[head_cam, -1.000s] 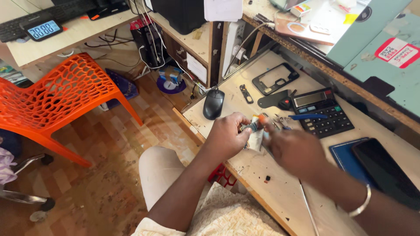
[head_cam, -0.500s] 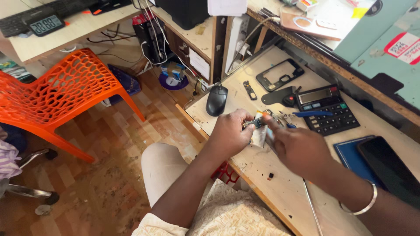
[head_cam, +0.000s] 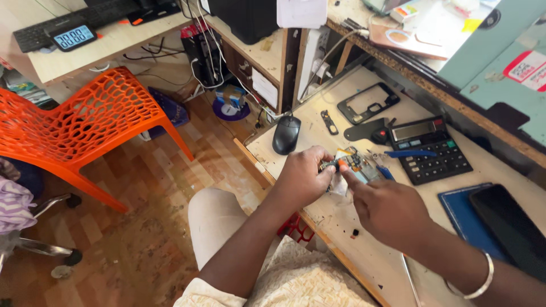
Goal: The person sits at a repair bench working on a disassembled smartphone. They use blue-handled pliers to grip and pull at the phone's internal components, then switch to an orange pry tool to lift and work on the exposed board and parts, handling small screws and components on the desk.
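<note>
- Your left hand point(head_cam: 302, 177) pinches a small circuit board point(head_cam: 354, 162) just above the counter point(head_cam: 318, 213), centre of the frame.
- Your right hand point(head_cam: 389, 207), fingers together, presses a fingertip on the board, beside the calculator point(head_cam: 429, 149).
- You seem mid-disassembly; the next move calls for a steady, light touch.

Single head view, looking steeply down from above and close behind the left hand point(head_cam: 304, 176) and right hand point(head_cam: 387, 207), facing the bench point(head_cam: 341, 222) ahead; floor point(head_cam: 142, 244) left of the hands.
</note>
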